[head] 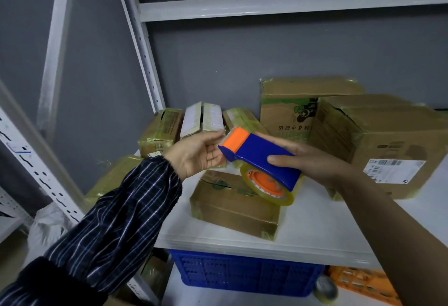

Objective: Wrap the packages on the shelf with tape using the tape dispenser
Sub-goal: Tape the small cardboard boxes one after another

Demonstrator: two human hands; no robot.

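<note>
A blue and orange tape dispenser (pixel 257 154) with a clear tape roll (pixel 269 188) is held in the air above the white shelf (pixel 315 228). My right hand (pixel 312 160) grips its blue body from the right. My left hand (pixel 198 154), in a striped sleeve, reaches the orange cutter end, fingers at the tape's edge. Right below lies a taped brown package (pixel 232 208). Several more taped packages (pixel 160 131) stand behind it at the back left.
Two large cardboard boxes (pixel 392 141) fill the shelf's right side. A white perforated upright (pixel 143 51) rises on the left. Below the shelf sit a blue crate (pixel 242 274), an orange crate (pixel 363 284) and a spare tape roll (pixel 324 288).
</note>
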